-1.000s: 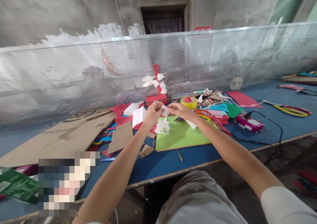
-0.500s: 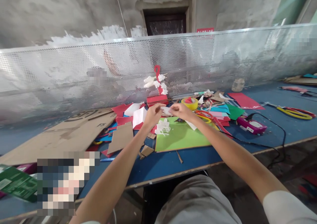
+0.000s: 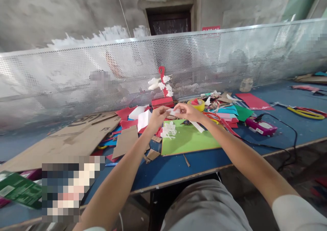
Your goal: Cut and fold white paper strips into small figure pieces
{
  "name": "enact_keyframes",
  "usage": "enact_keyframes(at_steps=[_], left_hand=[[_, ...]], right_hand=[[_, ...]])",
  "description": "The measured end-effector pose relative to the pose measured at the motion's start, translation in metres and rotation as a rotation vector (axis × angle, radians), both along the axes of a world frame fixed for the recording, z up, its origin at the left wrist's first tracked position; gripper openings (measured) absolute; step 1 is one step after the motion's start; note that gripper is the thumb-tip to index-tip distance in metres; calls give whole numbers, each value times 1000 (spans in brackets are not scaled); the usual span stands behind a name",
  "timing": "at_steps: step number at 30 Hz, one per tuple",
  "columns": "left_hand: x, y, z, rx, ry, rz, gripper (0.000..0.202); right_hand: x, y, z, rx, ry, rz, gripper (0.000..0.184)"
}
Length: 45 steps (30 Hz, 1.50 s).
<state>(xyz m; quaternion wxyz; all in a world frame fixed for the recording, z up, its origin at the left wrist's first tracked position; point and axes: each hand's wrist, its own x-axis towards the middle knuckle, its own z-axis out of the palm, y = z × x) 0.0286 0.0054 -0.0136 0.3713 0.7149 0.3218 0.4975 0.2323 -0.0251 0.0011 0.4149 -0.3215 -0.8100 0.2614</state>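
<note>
head view, fingers (image 3: 182, 108) pinching paper (image 3: 173, 112), green sheet (image 3: 194, 141) edge near

Clock centre = gap between left hand (image 3: 158, 117) and right hand (image 3: 189, 113), plugged by pinched white paper (image 3: 173, 112). 12: red stand (image 3: 161, 103), perforated panel (image 3: 122, 74) behind, no through path. 2: tape roll (image 3: 201, 106), clutter beyond. 3-4: purple box (image 3: 262, 127) plus looping cable (image 3: 296, 135); bare counter (image 3: 310, 130) past it. 6: low pass over lime sheet (image 3: 194, 143) between forearms (image 3: 237, 152); cut-paper cluster (image 3: 168, 130) pokes into its left edge. 8-9: cardboard (image 3: 58, 142) lies low, room above.
</note>
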Motion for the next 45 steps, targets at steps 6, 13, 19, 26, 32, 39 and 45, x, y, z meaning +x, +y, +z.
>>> enact_keyframes(at_steps=[6,13,19,26,32,39,45], left_hand=[[1,-1,2,-61,-56,-16,24],[-1,2,-2,-45,-34,30,22],[0,3,-3,-12,-22,-5,22],[-3,8,-5,111,124,105,18],[-5,6,-3,271,343,211,15],[-2,-2,1,287,368,210,13],[-3,-4,-1,393,528,289,11]], right_hand=[[0,4,-1,11,11,-68,29],[-1,5,0,53,18,-75,25],[0,5,-1,32,15,-77,34],[1,4,-1,-35,-12,-107,26],[2,8,-3,-100,-45,-107,22],[0,11,-7,-88,-60,-110,26],[3,16,-10,-17,-177,-188,23]])
